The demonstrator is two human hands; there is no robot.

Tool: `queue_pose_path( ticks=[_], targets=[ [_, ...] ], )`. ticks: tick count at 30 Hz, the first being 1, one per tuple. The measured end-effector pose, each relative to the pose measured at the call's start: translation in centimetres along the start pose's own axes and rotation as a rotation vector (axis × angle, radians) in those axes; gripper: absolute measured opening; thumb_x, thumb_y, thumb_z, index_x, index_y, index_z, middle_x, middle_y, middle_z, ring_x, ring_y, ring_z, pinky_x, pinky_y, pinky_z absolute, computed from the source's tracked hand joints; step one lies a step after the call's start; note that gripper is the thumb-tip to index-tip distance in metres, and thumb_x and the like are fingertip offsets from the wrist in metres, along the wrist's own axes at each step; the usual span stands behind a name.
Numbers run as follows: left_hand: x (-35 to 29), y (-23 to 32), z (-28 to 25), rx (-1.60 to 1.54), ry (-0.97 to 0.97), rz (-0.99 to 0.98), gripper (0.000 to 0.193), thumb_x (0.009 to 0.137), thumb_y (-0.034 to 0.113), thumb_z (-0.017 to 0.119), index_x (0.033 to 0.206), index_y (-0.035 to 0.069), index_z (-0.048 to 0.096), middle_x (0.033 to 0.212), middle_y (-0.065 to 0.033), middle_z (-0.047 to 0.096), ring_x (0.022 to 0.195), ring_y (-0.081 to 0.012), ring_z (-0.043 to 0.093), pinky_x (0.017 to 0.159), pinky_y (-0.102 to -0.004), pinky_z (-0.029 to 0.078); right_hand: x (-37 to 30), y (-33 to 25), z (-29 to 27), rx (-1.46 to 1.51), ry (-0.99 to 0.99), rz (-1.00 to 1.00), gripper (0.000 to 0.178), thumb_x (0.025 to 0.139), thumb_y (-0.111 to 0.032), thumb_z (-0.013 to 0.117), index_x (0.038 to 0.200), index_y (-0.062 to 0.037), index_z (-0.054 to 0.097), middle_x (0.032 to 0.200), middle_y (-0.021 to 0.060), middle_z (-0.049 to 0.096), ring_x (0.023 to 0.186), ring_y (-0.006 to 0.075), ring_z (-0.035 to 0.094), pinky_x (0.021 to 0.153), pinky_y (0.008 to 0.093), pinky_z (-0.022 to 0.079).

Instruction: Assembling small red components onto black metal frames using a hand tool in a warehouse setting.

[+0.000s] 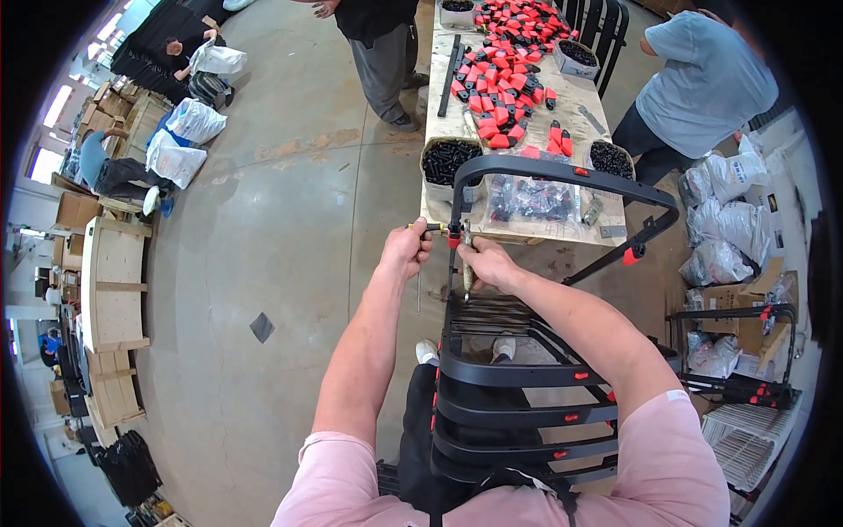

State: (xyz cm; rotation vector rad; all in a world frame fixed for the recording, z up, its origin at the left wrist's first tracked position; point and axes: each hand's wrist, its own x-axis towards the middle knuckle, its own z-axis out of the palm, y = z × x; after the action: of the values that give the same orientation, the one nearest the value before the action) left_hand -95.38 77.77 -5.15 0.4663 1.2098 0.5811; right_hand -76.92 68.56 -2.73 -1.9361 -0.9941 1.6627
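Black tubing with red fittings forms the frame (527, 164) being worked on; it stands just short of the table's near edge, and its left leg runs down between the two hands. The left hand (406, 249) is curled around a yellow-and-black handle (435, 227), which points right toward a red fitting (454, 237) on that leg. Whether the handle's end touches the fitting, I cannot tell. The right hand (489, 266) has its fingers wrapped around a worn, slender tool (467, 274), held upright just right of the leg.

Nearer, more black frames (509, 374) are stacked in a row in front of the person's body, each with a small red piece along its bar.

Beyond the hands, the wooden table (571, 98) bears a large heap of red-and-black pieces (505, 79). A tub of black parts (452, 162) sits at its near left corner, another tub (611, 159) toward the right, and a clear bag (531, 202) of dark parts lies between. Right of the table stands a co-worker in a pale blue shirt (707, 83); white sacks (720, 211) are piled farther right.
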Motion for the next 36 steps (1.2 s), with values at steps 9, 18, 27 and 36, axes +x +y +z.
queue_pose_path(
  ticks=[9,18,27,36],
  targets=[
    [-0.6,-0.2,0.9,0.011,0.033,0.016,0.023,0.105,0.027,0.059,0.096,0.008,0.05,0.075,-0.0004,0.054,0.053,-0.0067,0.044,0.041,-0.0236,0.03,0.5,0.1,0.1,-0.012,-0.071,0.005,0.041,0.108,-0.043,0.05,0.119,-0.0048,0.059,0.093,0.008,0.073,0.076,0.018,0.07,0.059,0.0345,0.056],
    [-0.6,-1.0,1.3,0.057,0.088,0.13,0.023,0.104,0.028,0.061,0.097,0.011,0.047,0.074,0.0023,0.052,0.05,-0.004,0.041,0.04,-0.0221,0.027,2.1,-0.5,-1.6,0.521,-0.394,0.184,0.039,0.109,-0.045,0.047,0.11,-0.0073,0.06,0.091,0.0103,0.073,0.066,0.0208,0.067,0.058,0.0348,0.055],
    [-0.8,-1.1,2.0,0.1,0.126,0.16,0.023,0.104,0.028,0.06,0.098,0.009,0.048,0.073,0.0023,0.053,0.049,-0.0038,0.04,0.038,-0.0228,0.027,3.6,0.6,-2.0,0.372,-0.409,0.106,0.04,0.108,-0.043,0.047,0.115,-0.0047,0.058,0.091,0.0119,0.074,0.069,0.0224,0.07,0.056,0.0354,0.053],
    [-0.5,-1.5,1.6,0.128,0.151,0.168,0.026,0.104,0.031,0.06,0.096,0.009,0.049,0.073,0.0017,0.053,0.048,-0.005,0.04,0.037,-0.0237,0.028,3.3,0.4,-0.2,-0.051,-0.236,0.034,0.045,0.109,-0.046,0.045,0.111,-0.003,0.059,0.089,0.0137,0.074,0.069,0.0247,0.07,0.063,0.0417,0.056]
  ],
)
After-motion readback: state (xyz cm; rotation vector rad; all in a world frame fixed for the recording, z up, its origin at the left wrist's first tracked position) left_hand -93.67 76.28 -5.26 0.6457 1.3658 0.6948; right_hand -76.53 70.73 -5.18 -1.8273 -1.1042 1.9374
